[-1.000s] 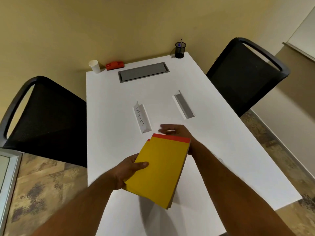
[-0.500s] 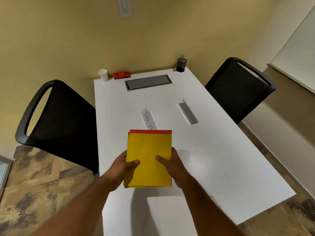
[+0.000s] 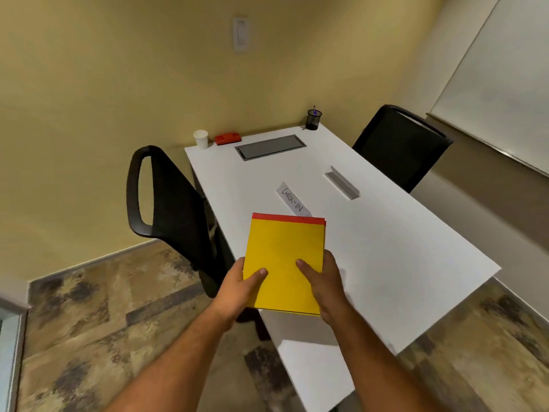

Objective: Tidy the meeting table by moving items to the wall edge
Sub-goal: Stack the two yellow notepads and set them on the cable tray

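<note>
I hold a yellow notepad (image 3: 285, 260) with a red top strip above the near left part of the white table (image 3: 386, 263). My left hand (image 3: 240, 286) grips its lower left corner, thumb on top. My right hand (image 3: 322, 285) grips its lower right edge. Just beyond the pad lies a white folded name card (image 3: 292, 199) lettered "CHECK-IN". A second folded card (image 3: 341, 182) lies to its right. At the wall edge stand a white paper cup (image 3: 201, 138), a red stapler (image 3: 227, 138) and a black mesh pen cup (image 3: 313, 119).
A grey cable hatch (image 3: 270, 146) is set into the table near the wall. A black chair (image 3: 172, 203) stands at the left side, another black chair (image 3: 401, 144) at the right. A whiteboard (image 3: 499, 84) hangs on the right wall.
My right hand came back from the table and took the pad's right edge. The pad turned square to me and rose; my view shifted back and left.
</note>
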The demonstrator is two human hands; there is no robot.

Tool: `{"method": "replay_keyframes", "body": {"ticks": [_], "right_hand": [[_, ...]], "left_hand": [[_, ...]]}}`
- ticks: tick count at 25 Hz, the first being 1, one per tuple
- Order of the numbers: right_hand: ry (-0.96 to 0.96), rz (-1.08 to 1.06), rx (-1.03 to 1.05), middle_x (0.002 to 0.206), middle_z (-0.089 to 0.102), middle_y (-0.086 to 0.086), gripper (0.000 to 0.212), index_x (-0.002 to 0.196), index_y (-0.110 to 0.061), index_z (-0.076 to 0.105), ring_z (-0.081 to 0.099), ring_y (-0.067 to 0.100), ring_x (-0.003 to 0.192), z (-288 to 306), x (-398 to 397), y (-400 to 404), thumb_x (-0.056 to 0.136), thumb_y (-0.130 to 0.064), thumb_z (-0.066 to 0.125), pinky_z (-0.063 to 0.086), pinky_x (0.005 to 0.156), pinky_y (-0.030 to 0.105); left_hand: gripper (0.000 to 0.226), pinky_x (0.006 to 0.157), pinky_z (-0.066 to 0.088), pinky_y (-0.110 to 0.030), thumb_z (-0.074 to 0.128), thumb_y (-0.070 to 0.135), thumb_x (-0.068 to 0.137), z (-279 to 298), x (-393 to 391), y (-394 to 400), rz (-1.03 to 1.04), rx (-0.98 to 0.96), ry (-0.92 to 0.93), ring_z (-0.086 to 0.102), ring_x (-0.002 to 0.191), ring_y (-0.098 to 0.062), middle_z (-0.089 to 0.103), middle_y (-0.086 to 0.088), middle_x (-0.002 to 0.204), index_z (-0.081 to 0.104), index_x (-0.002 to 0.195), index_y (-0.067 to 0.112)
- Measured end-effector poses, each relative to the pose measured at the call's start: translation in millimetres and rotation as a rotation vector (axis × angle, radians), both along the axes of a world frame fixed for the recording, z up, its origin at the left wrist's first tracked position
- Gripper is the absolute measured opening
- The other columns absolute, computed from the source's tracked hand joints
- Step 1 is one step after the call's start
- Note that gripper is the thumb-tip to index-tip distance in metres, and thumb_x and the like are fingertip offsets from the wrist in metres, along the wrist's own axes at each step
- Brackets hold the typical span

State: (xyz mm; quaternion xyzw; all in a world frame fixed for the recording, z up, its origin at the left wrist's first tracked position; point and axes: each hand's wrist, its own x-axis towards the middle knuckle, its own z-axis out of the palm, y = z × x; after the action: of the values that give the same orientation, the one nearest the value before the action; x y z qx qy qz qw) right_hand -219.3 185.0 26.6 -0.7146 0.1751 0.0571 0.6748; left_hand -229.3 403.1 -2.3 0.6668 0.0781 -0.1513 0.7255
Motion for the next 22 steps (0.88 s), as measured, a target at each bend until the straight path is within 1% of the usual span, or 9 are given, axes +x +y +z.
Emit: {"method": "replay_keyframes", "body": {"ticks": [3, 6, 9, 11, 13, 16, 18, 20, 22], "right_hand": [[-0.006, 0.006, 0.012, 0.131, 0.063, -0.003, 0.043, 0.134, -0.038, 0.047, 0.066, 0.018, 0.110, 15, -13, 27, 0.098, -0.037, 0.070, 0.057, 0.087, 0.044], [0.000, -0.005, 0.026, 0.132, 0.062, -0.002, 0.039, 0.133, -0.037, 0.045, 0.065, 0.017, 0.109, 27, -10, 42, 0.101, -0.038, 0.067, 0.056, 0.077, 0.036], [-0.013, -0.009, 0.046, 0.134, 0.061, -0.002, 0.036, 0.136, -0.037, 0.044, 0.065, 0.019, 0.112, 25, -1, 63, 0.104, -0.037, 0.061, 0.058, 0.081, 0.038], [-0.034, -0.028, 0.075, 0.131, 0.061, -0.005, 0.029, 0.133, -0.042, 0.046, 0.066, 0.018, 0.109, 19, 10, 80, 0.106, -0.037, 0.057, 0.062, 0.070, 0.032], [-0.029, -0.085, 0.123, 0.126, 0.061, -0.008, 0.025, 0.130, -0.044, 0.049, 0.067, 0.020, 0.107, 15, 23, 96, 0.107, -0.036, 0.056, 0.062, 0.061, 0.028], [-0.030, -0.133, 0.232, 0.131, 0.061, -0.003, 0.035, 0.140, -0.040, 0.046, 0.067, 0.030, 0.112, 9, 72, 116, 0.107, -0.035, 0.056, 0.065, 0.067, 0.042], [-0.057, -0.139, 0.284, 0.134, 0.062, -0.002, 0.032, 0.138, -0.042, 0.048, 0.067, 0.032, 0.115, 10, 115, 131, 0.108, -0.032, 0.055, 0.065, 0.076, 0.049], [-0.056, -0.161, 0.319, 0.136, 0.063, 0.000, 0.029, 0.134, -0.043, 0.050, 0.067, 0.032, 0.115, 13, 158, 151, 0.108, -0.029, 0.055, 0.064, 0.082, 0.051], [-0.060, -0.173, 0.363, 0.135, 0.064, 0.000, 0.030, 0.134, -0.042, 0.052, 0.067, 0.032, 0.115, 20, 193, 172, 0.108, -0.028, 0.055, 0.064, 0.083, 0.051]], "left_hand": [[0.045, 0.097, 0.061, -0.051, 0.071, 0.046, 0.092, 16, -9, 25, -0.012, 0.015, -0.035, 0.074, 0.113, -0.021, 0.074, 0.007, 0.127, 0.056, 0.133, 0.033], [0.042, 0.099, 0.059, -0.047, 0.068, 0.035, 0.099, 31, -4, 36, 0.030, 0.060, -0.085, 0.071, 0.116, -0.020, 0.071, 0.003, 0.130, 0.054, 0.137, 0.027], [0.036, 0.096, 0.058, -0.042, 0.066, 0.028, 0.101, 42, 13, 51, 0.091, 0.095, -0.140, 0.070, 0.114, -0.018, 0.070, 0.001, 0.128, 0.055, 0.135, 0.023], [0.034, 0.094, 0.058, -0.041, 0.066, 0.025, 0.101, 51, 38, 58, 0.132, 0.124, -0.154, 0.069, 0.113, -0.017, 0.069, 0.002, 0.126, 0.054, 0.133, 0.022], [0.035, 0.095, 0.059, -0.045, 0.067, 0.025, 0.100, 59, 67, 66, 0.109, 0.161, -0.142, 0.069, 0.112, -0.020, 0.068, 0.000, 0.125, 0.052, 0.132, 0.023], [0.033, 0.093, 0.060, -0.047, 0.067, 0.034, 0.100, 67, 130, 85, 0.030, 0.290, -0.153, 0.069, 0.105, -0.021, 0.068, -0.003, 0.121, 0.053, 0.127, 0.021], [0.033, 0.085, 0.060, -0.048, 0.063, 0.047, 0.099, 74, 176, 98, 0.061, 0.487, -0.197, 0.068, 0.093, -0.022, 0.068, -0.003, 0.106, 0.056, 0.115, 0.019], [0.042, 0.078, 0.057, -0.046, 0.059, 0.058, 0.097, 84, 220, 113, 0.090, 0.650, -0.214, 0.066, 0.086, -0.024, 0.065, -0.004, 0.096, 0.056, 0.107, 0.017], [0.046, 0.070, 0.054, -0.041, 0.059, 0.063, 0.095, 93, 259, 131, 0.102, 0.691, -0.222, 0.064, 0.081, -0.022, 0.064, -0.003, 0.091, 0.056, 0.104, 0.017]]}}
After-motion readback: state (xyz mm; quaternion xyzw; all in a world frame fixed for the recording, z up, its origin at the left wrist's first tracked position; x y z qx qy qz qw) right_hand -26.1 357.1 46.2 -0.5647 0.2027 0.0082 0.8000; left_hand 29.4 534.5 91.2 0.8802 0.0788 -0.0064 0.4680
